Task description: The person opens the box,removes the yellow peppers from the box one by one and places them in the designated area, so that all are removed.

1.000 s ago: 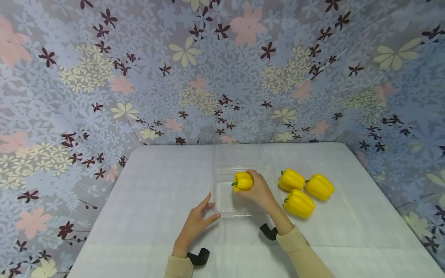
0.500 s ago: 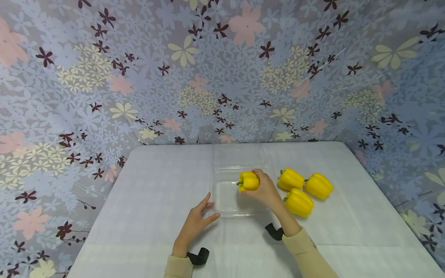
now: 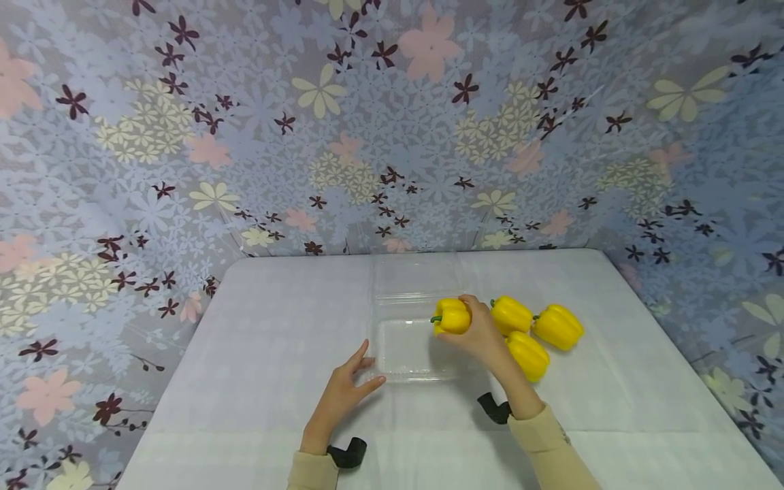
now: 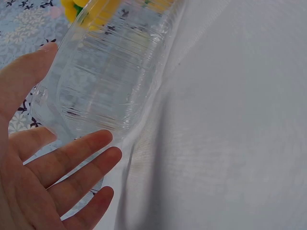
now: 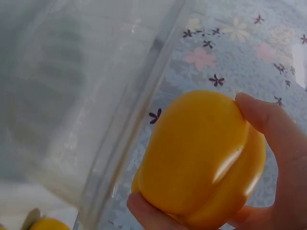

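Observation:
A yellow bell pepper [image 3: 452, 317] with a green stem is gripped by my right hand [image 3: 485, 335], above the right part of a clear plastic container [image 3: 404, 379]. Its thumb and fingers lie on opposite sides of the pepper [image 5: 201, 153] in the right wrist view. My left hand [image 3: 346, 385] is beside the container's front left corner, fingers spread and nothing held. In the left wrist view the container wall [image 4: 105, 76] stands just past the left fingertips; whether they touch it I cannot tell. The container's hinged lid [image 3: 416, 272] is folded back.
Three more yellow bell peppers lie together right of the container: one at the back [image 3: 512, 315], one farther right [image 3: 557, 327], and one in front [image 3: 529, 356], partly behind the right forearm. A white cloth covers the table [image 3: 275, 327]. Behind it hangs a floral backdrop [image 3: 343, 156].
My right hand has carried the pepper to the right across the container, nearer the other peppers. The left hand has stayed in place beside the container.

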`<state>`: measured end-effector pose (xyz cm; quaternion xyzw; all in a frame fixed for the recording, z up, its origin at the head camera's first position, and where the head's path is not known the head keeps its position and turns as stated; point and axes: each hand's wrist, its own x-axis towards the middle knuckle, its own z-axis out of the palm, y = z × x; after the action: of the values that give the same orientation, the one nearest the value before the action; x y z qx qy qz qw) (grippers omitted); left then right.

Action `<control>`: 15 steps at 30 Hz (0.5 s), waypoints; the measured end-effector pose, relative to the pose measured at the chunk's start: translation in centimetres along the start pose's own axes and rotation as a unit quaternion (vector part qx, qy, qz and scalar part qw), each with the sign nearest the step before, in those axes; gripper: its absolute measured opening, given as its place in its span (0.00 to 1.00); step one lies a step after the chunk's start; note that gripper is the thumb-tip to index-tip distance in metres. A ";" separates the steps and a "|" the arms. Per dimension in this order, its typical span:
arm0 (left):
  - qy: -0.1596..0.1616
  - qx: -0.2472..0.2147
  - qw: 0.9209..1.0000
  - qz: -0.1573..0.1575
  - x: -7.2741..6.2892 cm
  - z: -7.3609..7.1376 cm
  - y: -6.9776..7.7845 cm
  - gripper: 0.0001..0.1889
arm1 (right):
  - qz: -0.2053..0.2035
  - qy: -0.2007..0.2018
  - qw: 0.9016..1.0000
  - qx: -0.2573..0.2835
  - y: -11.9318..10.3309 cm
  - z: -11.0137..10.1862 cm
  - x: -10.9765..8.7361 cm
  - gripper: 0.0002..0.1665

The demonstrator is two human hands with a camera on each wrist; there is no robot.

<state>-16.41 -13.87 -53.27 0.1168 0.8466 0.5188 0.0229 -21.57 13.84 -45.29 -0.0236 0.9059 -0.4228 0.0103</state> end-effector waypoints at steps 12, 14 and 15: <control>0.011 0.022 0.999 0.039 0.0 0.2 -0.6 0.42 | -0.004 0.018 1.000 0.007 1.2 -2.3 -1.1 0.51; 0.009 0.013 1.000 0.027 0.0 0.2 -0.5 0.42 | -0.004 0.025 1.000 -0.002 1.4 -2.7 -1.3 0.51; 0.007 -0.002 1.000 0.015 0.0 0.2 -0.4 0.43 | -0.004 0.028 1.000 -0.006 1.5 -2.8 -1.3 0.51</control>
<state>-16.42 -13.91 -53.71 0.1258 0.8440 0.5212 0.0099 -20.39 17.02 -44.60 -0.0152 0.9081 -0.4181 -0.0171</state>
